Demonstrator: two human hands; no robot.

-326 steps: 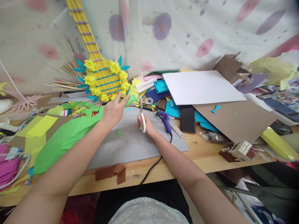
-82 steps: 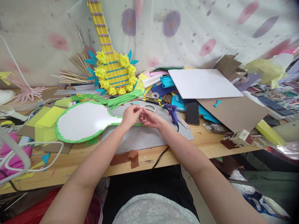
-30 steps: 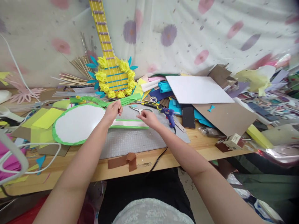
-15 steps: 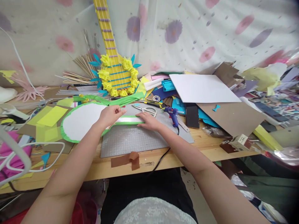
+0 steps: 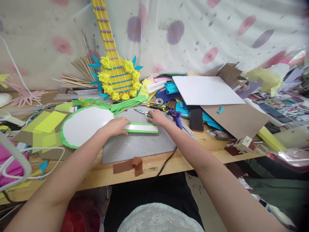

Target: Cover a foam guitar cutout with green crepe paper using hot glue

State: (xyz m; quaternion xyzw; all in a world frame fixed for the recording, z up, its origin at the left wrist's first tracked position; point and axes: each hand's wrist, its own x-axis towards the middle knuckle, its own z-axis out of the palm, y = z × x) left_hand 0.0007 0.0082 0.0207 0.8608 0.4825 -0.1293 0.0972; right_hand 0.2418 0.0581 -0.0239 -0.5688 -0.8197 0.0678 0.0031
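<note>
A white banjo-shaped cutout [image 5: 85,125] with green paper edging lies across the work surface, its round body to the left and its narrow neck pointing right. My left hand [image 5: 117,126] rests flat over the spot where neck and body meet, fingers stretched out. Beyond the neck, my right hand [image 5: 157,118] has its fingers curled over the handles of a pair of scissors [image 5: 142,111]. The scissor blades point left, and the handles are mostly hidden under the hand. Under the neck is a grey cutting mat [image 5: 135,146]. A strip of green paper [image 5: 129,104] lies behind the body.
A blue glue gun [image 5: 177,117] and a black phone [image 5: 196,118] lie right of my right hand. Behind stands a yellow paper guitar [image 5: 122,79] with paper flowers. White board [image 5: 207,90] and brown cardboard [image 5: 234,120] lie at right. Brown paper [image 5: 123,166] sits near the front edge.
My right hand has left the neck and moved up to the scissors. My left hand has gone from pinched fingers above the cutout to lying flat on it. The view has shifted slightly.
</note>
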